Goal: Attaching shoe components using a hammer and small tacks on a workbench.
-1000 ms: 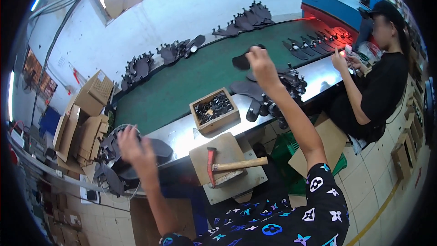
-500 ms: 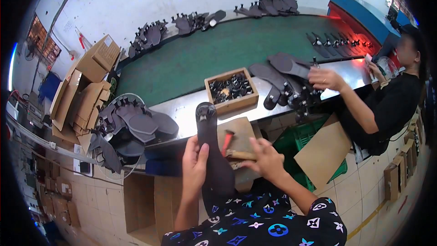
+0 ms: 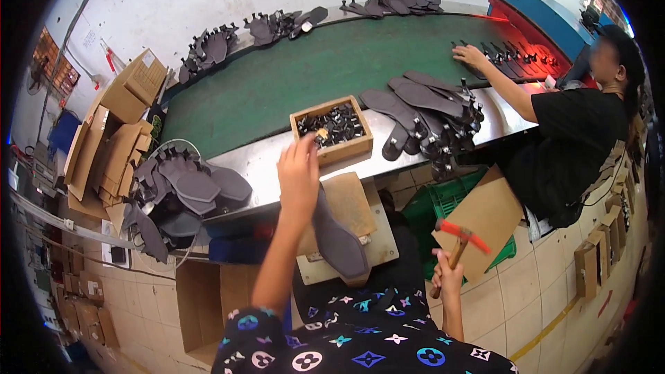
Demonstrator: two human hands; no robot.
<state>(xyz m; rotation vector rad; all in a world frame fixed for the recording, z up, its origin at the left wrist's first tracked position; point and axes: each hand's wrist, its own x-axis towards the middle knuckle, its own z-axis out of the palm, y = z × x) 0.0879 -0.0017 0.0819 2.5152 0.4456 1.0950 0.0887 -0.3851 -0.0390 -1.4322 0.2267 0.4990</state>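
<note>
The left hand (image 3: pixel 299 170) is raised above the near edge of a small wooden box (image 3: pixel 332 129) and pinches a small pale piece (image 3: pixel 321 140) between the fingertips, right over the front wall of the box. The box stands on the metal ledge (image 3: pixel 277 166) beside the green conveyor belt (image 3: pixel 291 90), and it is filled with many small dark parts (image 3: pixel 338 122) that lie loose in one heap. Just below the left hand, a grey shoe sole (image 3: pixel 337 235) lies on a wooden work block (image 3: pixel 353 211), with its long side pointing away from the person. The right hand (image 3: pixel 447 278) is closed around the wooden handle of a hammer (image 3: pixel 460 241) with a red head, held off to the right of the block, above a brown cardboard sheet (image 3: pixel 485 215). Under this sheet a green plastic crate (image 3: pixel 433 204) shows; what is inside it I cannot tell. On the ledge to the left, a wire basket (image 3: pixel 173 194) holds a pile of grey soles. Further left are folded cardboard boxes (image 3: pixel 118 138). To the right, more dark soles (image 3: pixel 422 111) lie in a heap on the ledge, and another person (image 3: pixel 575 138) in a black shirt reaches one hand onto the belt.
</note>
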